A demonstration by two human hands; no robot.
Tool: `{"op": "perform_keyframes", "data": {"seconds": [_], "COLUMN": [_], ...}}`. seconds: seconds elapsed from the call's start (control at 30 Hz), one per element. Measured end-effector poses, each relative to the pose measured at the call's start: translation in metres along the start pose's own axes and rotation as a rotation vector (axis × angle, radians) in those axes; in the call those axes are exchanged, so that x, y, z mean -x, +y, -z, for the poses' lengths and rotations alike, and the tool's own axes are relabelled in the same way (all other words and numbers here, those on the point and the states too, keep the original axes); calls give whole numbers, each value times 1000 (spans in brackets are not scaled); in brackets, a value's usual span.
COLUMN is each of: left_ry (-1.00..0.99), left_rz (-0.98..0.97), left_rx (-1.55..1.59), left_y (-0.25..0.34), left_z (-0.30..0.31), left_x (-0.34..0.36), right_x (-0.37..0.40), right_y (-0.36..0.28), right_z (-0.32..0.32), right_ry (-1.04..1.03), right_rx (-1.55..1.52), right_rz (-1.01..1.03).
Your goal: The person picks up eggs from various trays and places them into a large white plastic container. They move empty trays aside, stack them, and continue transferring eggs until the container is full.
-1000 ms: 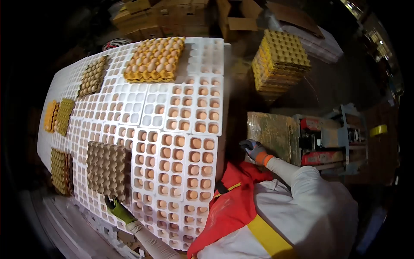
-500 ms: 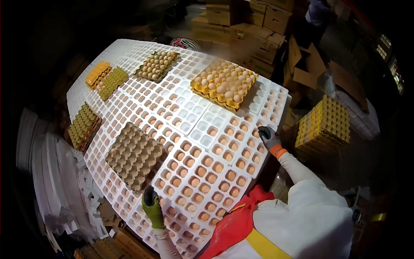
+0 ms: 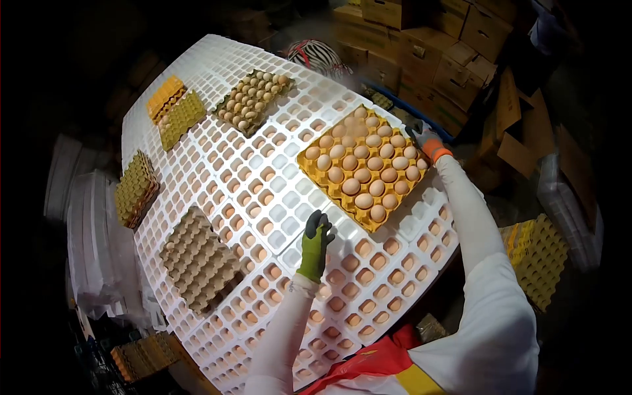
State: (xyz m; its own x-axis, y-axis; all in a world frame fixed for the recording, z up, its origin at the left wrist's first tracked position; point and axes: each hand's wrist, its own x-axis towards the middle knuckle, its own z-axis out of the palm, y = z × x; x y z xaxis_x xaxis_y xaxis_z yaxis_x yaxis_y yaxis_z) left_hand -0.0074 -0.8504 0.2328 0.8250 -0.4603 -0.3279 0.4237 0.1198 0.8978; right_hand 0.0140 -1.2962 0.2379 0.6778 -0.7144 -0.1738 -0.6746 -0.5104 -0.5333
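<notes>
My left hand (image 3: 317, 240), in a green glove with dark fingertips, is over the white foam trays (image 3: 283, 224), just below the yellow egg tray. Its fingers are slightly apart and nothing shows in them. Brown eggs fill most cups of the yellow tray (image 3: 306, 164). At that tray's upper right edge is my right hand (image 3: 422, 136), in a grey glove with an orange cuff. Its fingertips are partly hidden, and whether they grip the edge is unclear. Many foam cups hold single eggs (image 3: 364, 247); several cups near the yellow tray are without eggs.
A brown pulp tray (image 3: 199, 261) lies at the lower left. Farther back are a green tray with eggs (image 3: 253, 102), a green tray (image 3: 182, 122) and an orange one (image 3: 165, 97). Cardboard boxes (image 3: 428, 59) stand behind; stacked yellow trays (image 3: 536, 260) are at the right.
My left hand has moved up and right, from beside the brown tray towards the yellow one. My right hand has reached forward to the yellow tray's edge. The view has shifted.
</notes>
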Motion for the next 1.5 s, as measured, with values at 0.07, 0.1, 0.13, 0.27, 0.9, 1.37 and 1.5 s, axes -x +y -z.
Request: {"op": "perform_keyframes", "data": {"seconds": [0.07,0.1,0.13,0.27,0.9,1.37,1.5], "left_ry": [78,88,-8,130,424,654,600], "left_rz": [46,80,157,234,-69,2,-25], "left_rx": [137,219,262,272,253,38,115], "left_y": [-14,-18,-18,6,33,38,8], "left_z": [-16,-23,-25,-60,-73,152,209], "left_x": [-36,-50,-67,-68,-31,326,362], "right_x": [-52,-61,-68,-43,11,452,487], "right_y": [14,12,9,-34,-59,-92,-71], "right_z": [-24,-25,-29,-7,39,-136,-206], "right_ry": [-193,-275,-361,-458,-571,-552,-289], "right_rx": [-60,-92,-122,-138,-701,-471,-93], "right_rz": [70,119,169,88,424,436,917]}}
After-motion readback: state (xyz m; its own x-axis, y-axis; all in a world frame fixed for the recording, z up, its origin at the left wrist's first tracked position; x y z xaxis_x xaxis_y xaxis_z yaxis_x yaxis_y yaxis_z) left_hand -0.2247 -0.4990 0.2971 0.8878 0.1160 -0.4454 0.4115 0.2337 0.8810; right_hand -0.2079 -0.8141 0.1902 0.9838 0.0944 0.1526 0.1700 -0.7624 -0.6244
